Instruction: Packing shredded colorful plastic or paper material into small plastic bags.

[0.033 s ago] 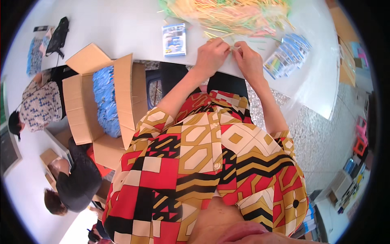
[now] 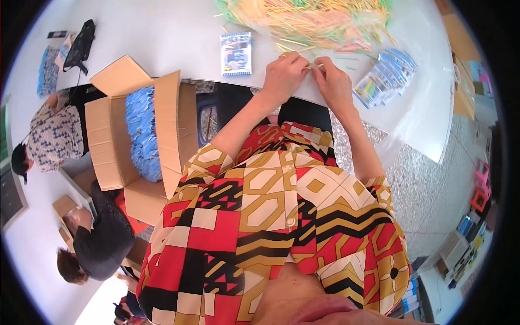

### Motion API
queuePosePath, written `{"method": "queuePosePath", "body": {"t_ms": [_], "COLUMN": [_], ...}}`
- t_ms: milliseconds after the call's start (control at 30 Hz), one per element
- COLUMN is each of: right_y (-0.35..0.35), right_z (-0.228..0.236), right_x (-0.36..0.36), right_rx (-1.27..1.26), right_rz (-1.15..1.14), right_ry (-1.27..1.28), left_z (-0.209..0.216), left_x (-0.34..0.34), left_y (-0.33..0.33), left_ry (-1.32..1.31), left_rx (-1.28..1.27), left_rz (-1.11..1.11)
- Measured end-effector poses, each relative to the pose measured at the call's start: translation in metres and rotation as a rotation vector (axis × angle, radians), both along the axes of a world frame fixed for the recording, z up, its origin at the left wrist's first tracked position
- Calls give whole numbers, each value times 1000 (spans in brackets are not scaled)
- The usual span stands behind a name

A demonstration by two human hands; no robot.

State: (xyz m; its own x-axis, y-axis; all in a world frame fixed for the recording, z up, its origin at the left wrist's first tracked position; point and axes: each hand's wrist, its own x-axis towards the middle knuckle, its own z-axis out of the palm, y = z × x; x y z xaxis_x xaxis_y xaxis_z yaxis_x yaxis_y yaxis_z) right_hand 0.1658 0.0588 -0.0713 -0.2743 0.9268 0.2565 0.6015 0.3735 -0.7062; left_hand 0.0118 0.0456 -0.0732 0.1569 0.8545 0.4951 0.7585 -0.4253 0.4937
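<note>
The left hand (image 2: 284,76) and right hand (image 2: 331,81) meet at the near edge of the white surface (image 2: 162,32), fingers curled shut and pinching between them a small bunch of thin straws (image 2: 316,65), the tips just showing between the 2 thumbs. Set against the other picture of this view, nothing has shifted: both hands sit in the same spot with the same closed pinch, so the gathering of the bunch looks mid-way rather than finished. Just beyond the hands lies a big loose heap of coloured straws (image 2: 314,19) under clear plastic. A small blue-and-white packet (image 2: 236,53) lies to the left, a fanned stack of similar packets (image 2: 385,76) to the right. Lower left, an open cardboard box (image 2: 135,130) holds blue packets; other people sit well apart beyond it.
</note>
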Motion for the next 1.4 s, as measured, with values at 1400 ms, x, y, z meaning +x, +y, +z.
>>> {"method": "queuePosePath", "body": {"t_ms": [1400], "right_y": [25], "right_z": [36], "right_x": [-73], "right_rx": [46], "right_rz": [250], "right_ry": [463], "left_z": [43], "left_x": [-92], "left_y": [-33], "left_ry": [-647], "left_rx": [-86], "left_rz": [342]}}
